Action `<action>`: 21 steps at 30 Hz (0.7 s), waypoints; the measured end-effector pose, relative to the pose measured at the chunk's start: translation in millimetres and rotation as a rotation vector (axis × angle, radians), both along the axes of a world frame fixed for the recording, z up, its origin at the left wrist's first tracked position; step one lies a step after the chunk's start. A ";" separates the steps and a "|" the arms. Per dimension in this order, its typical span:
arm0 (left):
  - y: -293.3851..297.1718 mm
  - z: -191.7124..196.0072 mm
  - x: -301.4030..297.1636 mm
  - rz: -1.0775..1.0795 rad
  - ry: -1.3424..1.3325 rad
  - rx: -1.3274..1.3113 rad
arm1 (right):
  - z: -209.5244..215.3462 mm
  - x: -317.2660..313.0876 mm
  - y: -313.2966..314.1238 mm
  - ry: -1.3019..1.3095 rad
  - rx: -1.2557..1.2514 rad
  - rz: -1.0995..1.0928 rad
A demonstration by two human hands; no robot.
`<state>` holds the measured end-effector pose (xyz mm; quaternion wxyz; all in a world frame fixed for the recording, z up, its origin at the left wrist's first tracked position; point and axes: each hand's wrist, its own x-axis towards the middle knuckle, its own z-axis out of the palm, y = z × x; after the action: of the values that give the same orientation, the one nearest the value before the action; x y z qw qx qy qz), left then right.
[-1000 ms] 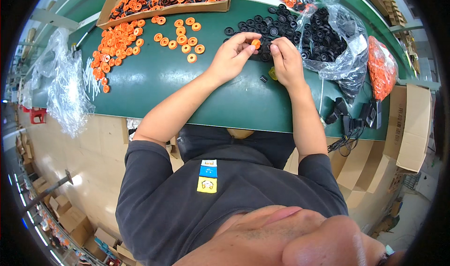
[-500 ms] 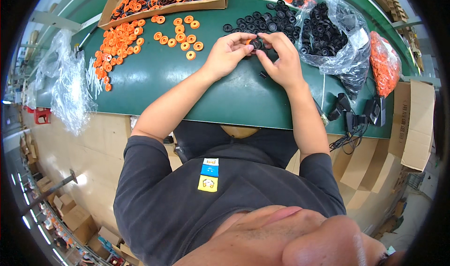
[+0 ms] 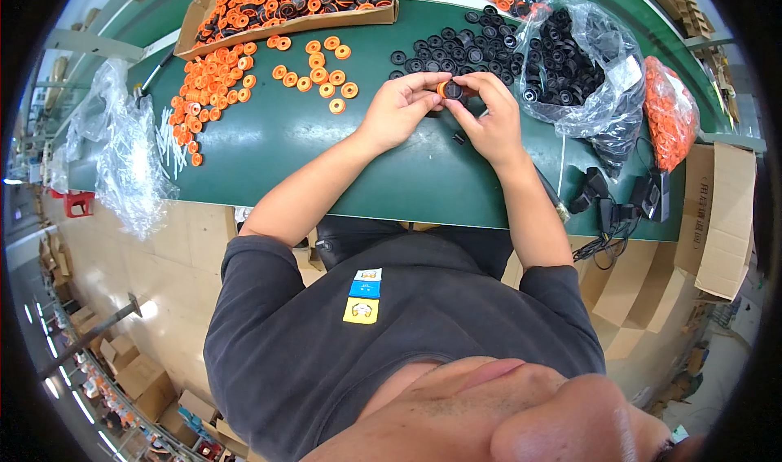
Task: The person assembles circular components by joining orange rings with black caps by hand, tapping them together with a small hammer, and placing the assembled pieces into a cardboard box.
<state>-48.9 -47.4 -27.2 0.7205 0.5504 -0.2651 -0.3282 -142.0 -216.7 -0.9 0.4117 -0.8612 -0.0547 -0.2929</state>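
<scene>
The held part, a round black disc [image 3: 454,90] against an orange ring [image 3: 442,88], is located above the near half of the green desk [image 3: 391,177]; all positions below are referenced to it. From where I stand, the left hand [image 3: 397,110] is at its left, fingers nearly closed, thumb and forefinger pinching the orange side. The right hand [image 3: 494,120] is at its right, half curled, thumb and fingertips on the black side.

Change: one second ago, the left hand gripped an orange ring and the right hand was apart, beside the loose black discs. Both hands now meet on one part. This indicates that the two components have been brought together; whether they are fully seated cannot be determined.

Just nearer the person than the held part lies a small black piece [image 3: 459,138]. Just beyond it are loose black discs [image 3: 444,51]. To its left is a small group of orange rings [image 3: 318,75], then a larger orange heap [image 3: 213,83]. Beyond and left stands a cardboard tray [image 3: 376,16] of orange-and-black parts. To its right lie a clear bag of black discs [image 3: 562,63] and, farther out, a bag of orange parts [image 3: 669,116].
</scene>
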 end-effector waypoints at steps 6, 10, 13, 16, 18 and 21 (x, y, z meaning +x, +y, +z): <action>-0.2 -4.3 3.7 0.010 0.022 -0.053 | -0.4 0.8 -0.7 0.048 0.087 0.021; -0.4 -0.7 2.0 0.013 0.054 -0.026 | -2.6 0.8 -1.2 0.052 0.095 0.004; -0.5 -1.4 1.7 0.016 0.053 -0.023 | -2.9 1.4 -2.4 0.026 0.025 0.028; 0.6 1.2 2.5 0.019 0.053 -0.002 | -3.4 0.8 -1.5 0.045 0.037 0.036; 1.4 3.9 2.5 0.018 0.045 0.018 | -2.0 0.1 -1.1 0.051 0.020 0.023; 2.4 5.2 1.3 0.025 0.039 0.048 | 2.4 0.3 -0.1 0.055 0.031 0.028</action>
<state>-47.6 -45.0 -22.0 0.7160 0.5644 -0.2362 -0.3361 -141.7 -216.8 1.6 0.4305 -0.8615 -0.0506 -0.2644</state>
